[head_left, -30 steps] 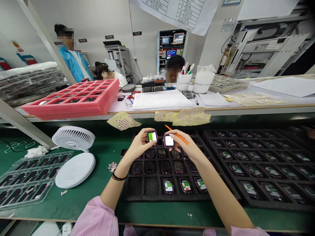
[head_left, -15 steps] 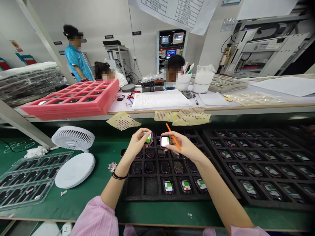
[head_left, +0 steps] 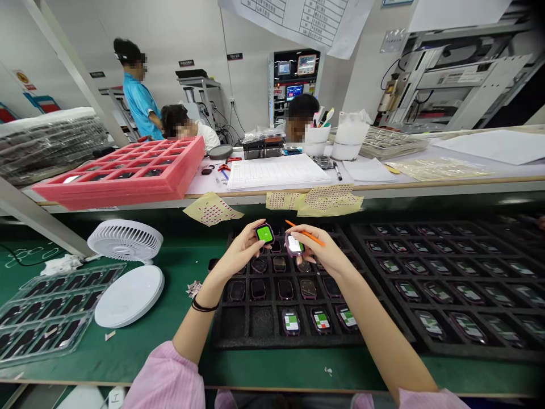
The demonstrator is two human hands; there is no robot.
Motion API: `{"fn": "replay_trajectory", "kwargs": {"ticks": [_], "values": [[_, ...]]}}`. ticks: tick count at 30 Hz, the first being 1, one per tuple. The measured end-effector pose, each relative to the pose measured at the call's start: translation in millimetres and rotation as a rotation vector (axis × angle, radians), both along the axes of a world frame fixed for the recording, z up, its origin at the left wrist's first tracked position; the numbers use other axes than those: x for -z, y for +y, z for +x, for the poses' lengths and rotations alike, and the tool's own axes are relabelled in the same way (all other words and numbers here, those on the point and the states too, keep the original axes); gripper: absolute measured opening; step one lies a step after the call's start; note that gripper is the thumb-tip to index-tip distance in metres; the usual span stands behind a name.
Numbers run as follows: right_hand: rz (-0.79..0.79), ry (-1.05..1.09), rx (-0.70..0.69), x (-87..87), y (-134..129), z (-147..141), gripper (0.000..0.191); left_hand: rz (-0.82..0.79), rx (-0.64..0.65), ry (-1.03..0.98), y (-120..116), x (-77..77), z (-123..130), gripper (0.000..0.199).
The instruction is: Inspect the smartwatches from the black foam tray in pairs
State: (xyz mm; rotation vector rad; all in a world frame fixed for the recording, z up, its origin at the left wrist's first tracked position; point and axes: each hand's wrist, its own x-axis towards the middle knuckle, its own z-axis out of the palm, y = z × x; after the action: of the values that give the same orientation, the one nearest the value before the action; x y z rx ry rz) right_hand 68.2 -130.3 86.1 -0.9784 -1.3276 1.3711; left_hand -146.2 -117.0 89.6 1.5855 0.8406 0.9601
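My left hand (head_left: 244, 250) is closed on a smartwatch body (head_left: 264, 233) with a bright green screen, fingers along its edges. Another smartwatch body (head_left: 294, 244), its screen white and green, sits in my right hand (head_left: 319, 250), which also has an orange stick (head_left: 305, 233) lying across its fingers. Both watches are held above a black foam tray (head_left: 272, 341). In its compartments lie several dark watches and, in the front row, a watch with a lit green-and-white screen (head_left: 291, 322) beside others like it. Two front-left compartments hold no watch.
A second black foam tray (head_left: 451, 351) of watches lies at the right. A white fan (head_left: 130, 295) and a clear plastic tray (head_left: 85, 346) of dark parts stand at the left. The shelf ahead carries a pink foam tray (head_left: 162, 187); co-workers are behind it.
The left watch has turned, so its green screen now faces me. The right watch and orange stick have tilted. A standing co-worker in blue has shifted slightly right.
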Motion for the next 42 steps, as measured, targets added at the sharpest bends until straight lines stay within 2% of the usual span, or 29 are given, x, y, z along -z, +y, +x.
{"fn": "replay_trajectory", "kwargs": {"ticks": [4, 10, 13, 26, 30, 34, 42], "values": [[0.030, 0.003, -0.063, 0.8, 1.0, 1.6, 0.034, -0.019, 0.032, 0.010, -0.7, -0.5, -1.4, 0.062], [0.059, -0.009, -0.129, 3.9, 2.6, 2.3, 0.049, -0.006, -0.006, 0.009, -0.6, 1.1, -2.3, 0.061], [0.070, -0.001, -0.115, 5.1, 3.8, 2.2, 0.050, 0.007, -0.023, 0.006, 0.2, 1.6, -2.8, 0.060], [-0.002, 0.084, 0.078, -1.6, 1.6, 1.0, 0.031, 0.004, -0.053, 0.012, -2.1, -3.0, -2.4, 0.059], [-0.010, 0.080, 0.113, -1.7, 1.6, 1.0, 0.030, 0.010, -0.045, 0.008, -0.8, -1.4, -2.0, 0.066], [-0.004, 0.059, 0.068, -3.3, 0.0, 1.7, 0.034, 0.030, -0.055, 0.006, 1.1, 0.9, -0.7, 0.071], [0.059, 0.005, -0.086, -0.8, 0.8, 1.8, 0.043, 0.094, -0.179, -0.007, 1.6, 3.1, 1.0, 0.060]]}}
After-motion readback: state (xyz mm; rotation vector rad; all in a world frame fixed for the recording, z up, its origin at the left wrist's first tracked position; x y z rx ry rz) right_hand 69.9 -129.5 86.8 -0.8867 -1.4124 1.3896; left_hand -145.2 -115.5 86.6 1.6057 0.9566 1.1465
